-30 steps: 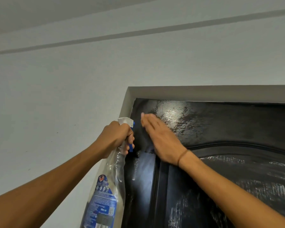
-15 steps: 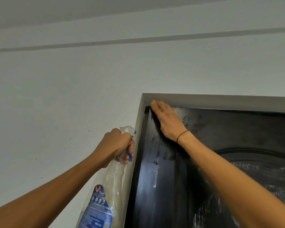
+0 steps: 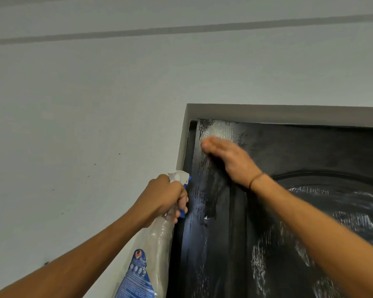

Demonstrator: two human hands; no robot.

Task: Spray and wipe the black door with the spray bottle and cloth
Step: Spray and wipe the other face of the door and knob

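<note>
The black door (image 3: 299, 151) fills the lower right, streaked with wet smears near its top left corner and on the arched panel. My right hand (image 3: 226, 160) lies flat on the door just below that corner, fingers straight and pointing left. A dark cloth (image 3: 212, 196) seems to hang under the palm; it is hard to tell from the door. My left hand (image 3: 166, 198) grips the neck of the clear spray bottle (image 3: 157, 244) beside the door's left edge. The bottle has a blue label, and a finger rests on its blue trigger.
A grey door frame (image 3: 267, 112) runs along the top and left of the door. The pale wall (image 3: 84, 125) spreads to the left and above, with a grey stripe near the ceiling.
My right hand has slid down and slightly right from the door's top left corner, leaving a wet streak there. The left hand and bottle hold about the same place.
</note>
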